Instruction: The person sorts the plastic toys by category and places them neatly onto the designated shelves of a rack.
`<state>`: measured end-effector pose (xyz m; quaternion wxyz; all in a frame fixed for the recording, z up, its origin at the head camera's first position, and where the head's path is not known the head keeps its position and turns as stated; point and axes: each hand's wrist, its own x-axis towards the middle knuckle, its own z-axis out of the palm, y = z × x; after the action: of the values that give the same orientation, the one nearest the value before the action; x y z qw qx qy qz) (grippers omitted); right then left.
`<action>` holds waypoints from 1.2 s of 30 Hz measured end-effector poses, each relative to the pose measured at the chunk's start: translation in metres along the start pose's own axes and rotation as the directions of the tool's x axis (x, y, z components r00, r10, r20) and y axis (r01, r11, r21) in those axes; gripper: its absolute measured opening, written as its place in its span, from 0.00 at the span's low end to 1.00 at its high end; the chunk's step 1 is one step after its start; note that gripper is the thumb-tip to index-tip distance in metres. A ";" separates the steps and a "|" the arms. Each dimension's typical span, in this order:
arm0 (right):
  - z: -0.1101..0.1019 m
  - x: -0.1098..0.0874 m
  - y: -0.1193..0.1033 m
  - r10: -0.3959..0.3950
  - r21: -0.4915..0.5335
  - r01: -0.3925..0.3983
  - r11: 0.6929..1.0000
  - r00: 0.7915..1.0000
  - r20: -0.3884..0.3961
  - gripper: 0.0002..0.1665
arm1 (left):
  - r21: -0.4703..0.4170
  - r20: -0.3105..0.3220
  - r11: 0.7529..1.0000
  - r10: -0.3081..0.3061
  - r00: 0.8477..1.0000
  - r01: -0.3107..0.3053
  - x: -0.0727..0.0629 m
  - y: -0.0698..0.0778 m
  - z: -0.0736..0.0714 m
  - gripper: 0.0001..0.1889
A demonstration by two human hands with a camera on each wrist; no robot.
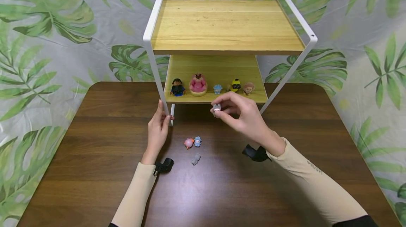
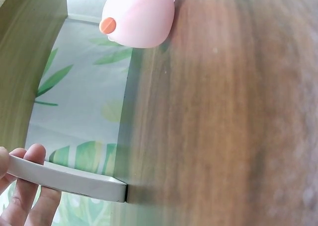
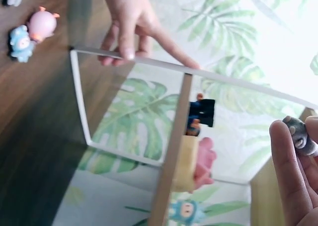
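Observation:
My right hand (image 1: 239, 114) pinches a small grey figurine (image 1: 216, 108) with a pale face between thumb and fingertips, held just in front of the lower shelf board (image 1: 187, 100). In the right wrist view the grey figurine (image 3: 298, 135) shows between the fingers. My left hand (image 1: 157, 128) grips the white front leg (image 1: 156, 75) of the two-tier shelf at its left side. Fingers (image 2: 22, 198) lie around that white leg (image 2: 74, 182) in the left wrist view. On the table between the hands lie a pink round toy (image 1: 189, 143), a blue figurine (image 1: 197, 141) and a grey figurine (image 1: 196, 158).
Along the lower board stand a dark-clothed figure (image 1: 177, 87), a pink seated bear (image 1: 198, 85), a small blue figurine (image 1: 217, 89), a yellow-and-black figure (image 1: 235, 85) and a brown-haired one (image 1: 248, 88). The wooden top board (image 1: 226, 26) overhangs them. Leaf-print cloth (image 1: 47, 61) hangs behind the table.

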<state>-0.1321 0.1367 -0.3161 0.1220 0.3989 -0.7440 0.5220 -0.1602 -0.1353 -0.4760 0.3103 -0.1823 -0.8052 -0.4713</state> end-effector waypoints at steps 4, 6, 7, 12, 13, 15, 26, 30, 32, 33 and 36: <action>-0.004 0.010 -0.007 -0.022 -0.003 0.022 1.000 1.000 -0.003 0.18 | 0.001 0.001 1.000 0.003 1.000 -0.003 0.000 0.000 0.000 0.48; -0.006 0.014 -0.009 -0.034 -0.001 0.034 0.999 0.999 -0.002 0.17 | 0.001 0.002 1.000 0.003 1.000 -0.003 0.000 0.000 0.000 0.48; -0.007 0.016 -0.011 -0.040 0.001 0.040 0.999 0.999 -0.003 0.17 | 0.000 0.002 1.000 0.002 1.000 -0.002 0.000 0.000 0.000 0.48; -0.010 0.025 -0.016 -0.066 -0.031 0.066 0.997 0.998 -0.007 0.16 | -0.005 0.005 1.000 -0.003 1.000 0.003 0.000 0.001 0.000 0.48; -0.011 0.026 -0.017 -0.068 -0.042 0.067 0.997 0.998 -0.008 0.16 | -0.004 0.007 1.000 -0.005 1.000 0.005 0.000 0.001 0.000 0.48; -0.012 0.029 -0.019 -0.068 -0.060 0.067 0.996 0.998 -0.008 0.15 | -0.005 0.007 1.000 -0.008 1.000 0.008 0.000 0.000 0.000 0.48; -0.015 0.042 -0.022 -0.113 -0.055 0.112 0.992 0.994 -0.015 0.14 | -0.006 0.012 1.000 -0.017 1.000 0.017 0.000 0.000 0.000 0.47; -0.016 0.046 -0.024 -0.120 -0.063 0.118 0.991 0.992 -0.028 0.14 | -0.008 0.011 1.000 -0.015 1.000 0.016 0.000 0.000 -0.001 0.47; -0.017 0.048 -0.025 -0.116 -0.065 0.114 0.991 0.993 -0.036 0.15 | -0.006 0.009 1.000 -0.013 1.000 0.013 -0.001 0.000 0.000 0.47; -0.017 0.049 -0.026 -0.114 -0.066 0.112 0.992 0.993 -0.040 0.15 | -0.005 0.008 1.000 -0.012 1.000 0.012 -0.001 -0.001 0.000 0.47; -0.017 0.052 -0.028 -0.112 -0.061 0.109 0.992 0.993 -0.042 0.15 | -0.003 0.002 1.000 -0.003 1.000 0.003 -0.001 0.000 0.000 0.48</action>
<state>-0.1504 0.1238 -0.2589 0.1791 0.4238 -0.7327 0.5015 -0.1598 -0.1356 -0.4766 0.3085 -0.1821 -0.8051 -0.4727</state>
